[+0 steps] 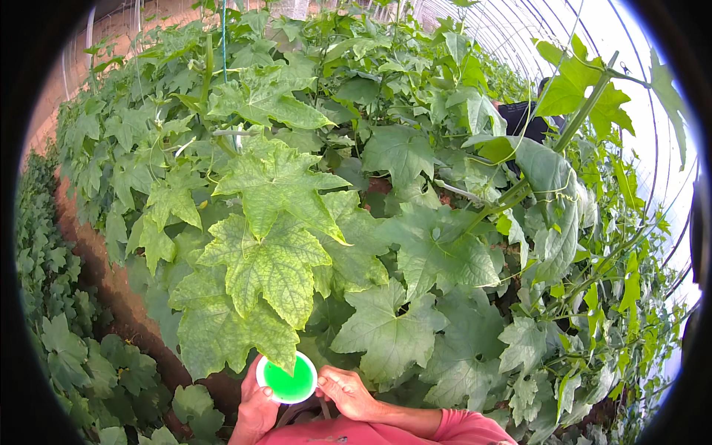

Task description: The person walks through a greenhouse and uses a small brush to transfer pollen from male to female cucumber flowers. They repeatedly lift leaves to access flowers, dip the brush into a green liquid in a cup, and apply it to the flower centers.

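Observation:
Low in front of my body, my left hand (258, 409) holds a small white cup (262, 384) by its left side, thumb near the rim. Bright green liquid (292, 381) fills the cup almost to the brim, with a few dark specks on it. My right hand (350, 392) has its thumb and bent fingers pinched at the cup's right edge; the fingertips are partly hidden. Over the far rim hangs the tip of a mottled yellow-green lobed leaf (239, 328). Above it are more pale, dark-veined leaves (267, 261) of a climbing vine.
A thick cut vine stem (584, 114) slants up at the right. A blue-green string (224, 39) hangs at upper left. Bare soil (105, 272) runs between rows on the left. Behind leaves at upper right, a person in dark clothing (523, 118) is partly visible below the greenhouse hoops (500, 33).

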`<action>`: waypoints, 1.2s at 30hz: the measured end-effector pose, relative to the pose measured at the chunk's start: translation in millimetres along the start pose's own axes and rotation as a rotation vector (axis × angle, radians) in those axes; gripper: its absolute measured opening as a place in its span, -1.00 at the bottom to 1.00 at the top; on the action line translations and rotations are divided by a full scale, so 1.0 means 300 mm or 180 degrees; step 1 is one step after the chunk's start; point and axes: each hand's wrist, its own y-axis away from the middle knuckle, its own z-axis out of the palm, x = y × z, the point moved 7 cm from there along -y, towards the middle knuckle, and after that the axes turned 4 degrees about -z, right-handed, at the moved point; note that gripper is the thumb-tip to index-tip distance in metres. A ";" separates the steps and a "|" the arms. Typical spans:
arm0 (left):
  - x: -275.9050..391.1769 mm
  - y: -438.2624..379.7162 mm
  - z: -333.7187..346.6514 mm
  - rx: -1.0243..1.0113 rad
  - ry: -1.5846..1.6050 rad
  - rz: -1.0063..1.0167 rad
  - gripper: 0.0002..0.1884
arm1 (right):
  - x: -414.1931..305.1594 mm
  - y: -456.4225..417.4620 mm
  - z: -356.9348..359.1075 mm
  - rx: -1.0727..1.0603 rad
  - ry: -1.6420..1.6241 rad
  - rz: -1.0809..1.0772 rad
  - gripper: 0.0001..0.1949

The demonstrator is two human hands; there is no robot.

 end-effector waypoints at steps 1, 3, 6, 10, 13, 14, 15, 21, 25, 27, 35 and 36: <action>0.005 -0.008 -0.027 0.0004 -0.0038 0.0000 -0.34 | -0.015 0.002 0.007 0.0138 0.0299 -0.0068 -0.70; 0.021 -0.014 -0.060 -0.0080 -0.0063 -0.0092 -0.34 | -0.067 -0.002 0.012 0.0392 0.0914 -0.0172 -0.72; 0.042 -0.032 -0.085 -0.0411 0.0000 -0.0286 -0.35 | -0.164 0.040 -0.062 0.0951 0.1688 -0.0007 -0.63; 0.052 -0.036 -0.090 -0.0526 -0.0039 -0.0381 -0.37 | -0.256 0.077 -0.265 0.1807 0.0530 0.0157 -0.55; 0.045 -0.031 -0.053 -0.0522 0.0164 -0.0531 -0.37 | -0.331 -0.004 -0.393 0.2070 -0.0351 0.0316 -0.53; 0.029 -0.037 -0.045 -0.0573 0.0155 -0.0538 -0.36 | -0.375 -0.020 -0.446 0.2277 0.0607 -0.0041 -0.54; 0.023 -0.042 -0.033 -0.0613 0.0126 -0.0517 -0.36 | -0.417 -0.041 -0.480 0.2431 0.1546 -0.0422 -0.54; -0.048 -0.036 -0.006 -0.0455 0.0154 -0.0522 -0.38 | -0.388 -0.033 -0.580 0.2421 0.1824 -0.0865 -0.83; -0.089 -0.005 0.005 -0.0132 0.0343 -0.0615 -0.40 | -0.294 0.017 -0.721 0.2942 0.0811 -0.1249 -0.97; -0.110 0.003 -0.004 -0.0072 0.0270 -0.0519 -0.40 | -0.195 -0.032 -0.793 0.2443 0.0392 -0.0741 -0.96; -0.112 0.040 0.056 -0.0101 0.0103 -0.0358 -0.37 | -0.018 -0.261 -0.835 0.0882 -0.1779 -0.0592 -0.87; -0.107 0.041 0.062 -0.0114 0.0101 -0.0371 -0.37 | 0.026 -0.287 -0.846 0.0613 -0.2319 -0.0486 -0.83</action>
